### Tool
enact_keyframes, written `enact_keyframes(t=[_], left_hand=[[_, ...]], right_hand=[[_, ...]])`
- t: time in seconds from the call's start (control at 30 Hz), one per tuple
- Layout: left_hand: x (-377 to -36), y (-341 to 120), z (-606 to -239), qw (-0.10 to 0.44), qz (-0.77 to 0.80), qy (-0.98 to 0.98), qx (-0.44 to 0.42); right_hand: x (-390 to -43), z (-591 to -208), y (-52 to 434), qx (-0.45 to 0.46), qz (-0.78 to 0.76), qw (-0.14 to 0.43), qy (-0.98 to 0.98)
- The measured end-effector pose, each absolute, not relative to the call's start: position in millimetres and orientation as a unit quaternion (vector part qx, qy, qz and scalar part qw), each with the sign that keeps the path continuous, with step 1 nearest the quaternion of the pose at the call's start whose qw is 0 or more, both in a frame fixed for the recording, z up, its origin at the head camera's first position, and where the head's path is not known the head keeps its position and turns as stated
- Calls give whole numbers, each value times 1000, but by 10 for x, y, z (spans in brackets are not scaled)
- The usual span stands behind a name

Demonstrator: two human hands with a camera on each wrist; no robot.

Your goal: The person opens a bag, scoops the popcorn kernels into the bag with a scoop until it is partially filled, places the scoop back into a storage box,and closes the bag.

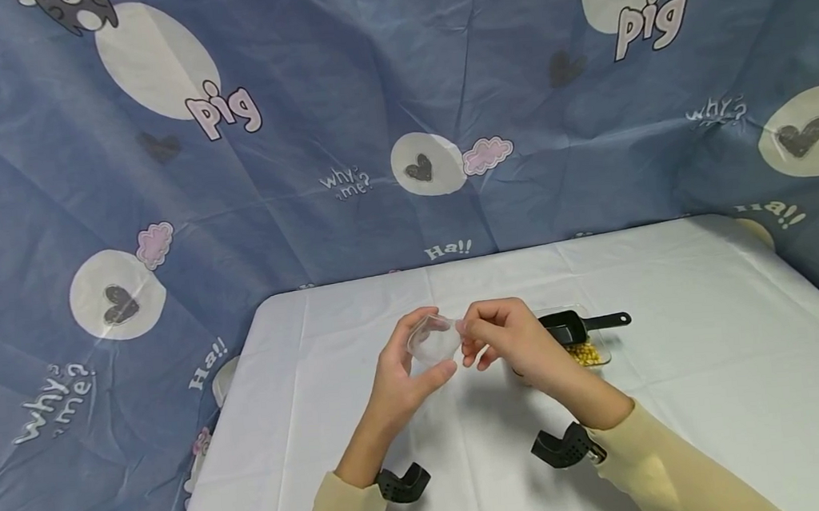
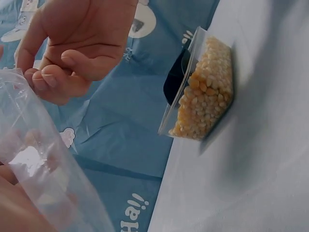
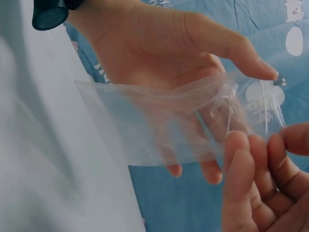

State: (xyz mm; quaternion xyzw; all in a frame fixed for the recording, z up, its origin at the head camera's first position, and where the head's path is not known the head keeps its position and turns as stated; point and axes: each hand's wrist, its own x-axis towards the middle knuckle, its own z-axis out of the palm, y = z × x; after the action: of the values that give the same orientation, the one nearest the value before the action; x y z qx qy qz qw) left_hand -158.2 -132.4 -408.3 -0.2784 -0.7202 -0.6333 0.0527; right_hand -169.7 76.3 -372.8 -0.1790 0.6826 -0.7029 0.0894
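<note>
Head view: left hand (image 1: 400, 372) grips a small clear plastic bag (image 1: 432, 340) above the white cloth-covered table (image 1: 714, 360). Right hand (image 1: 510, 340) pinches the bag's mouth edge. Just right of the bag, a clear tray of yellow corn kernels (image 1: 589, 353) carries a black scoop (image 1: 567, 326).

On the blue cloth (image 1: 368, 90) hanging behind my counter I read "pig" twice, far left and far right, "why? me?" in small white letters at several spots, and "Ha!!" along its lower edge.
</note>
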Motion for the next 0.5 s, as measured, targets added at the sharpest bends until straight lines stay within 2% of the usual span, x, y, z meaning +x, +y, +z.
enact_keyframes(t=[0.5], left_hand=[[-1637, -1370, -4173, 23, -606, -762, -227]], right_hand=[[-1759, -3761, 821, -132, -642, 78, 751]])
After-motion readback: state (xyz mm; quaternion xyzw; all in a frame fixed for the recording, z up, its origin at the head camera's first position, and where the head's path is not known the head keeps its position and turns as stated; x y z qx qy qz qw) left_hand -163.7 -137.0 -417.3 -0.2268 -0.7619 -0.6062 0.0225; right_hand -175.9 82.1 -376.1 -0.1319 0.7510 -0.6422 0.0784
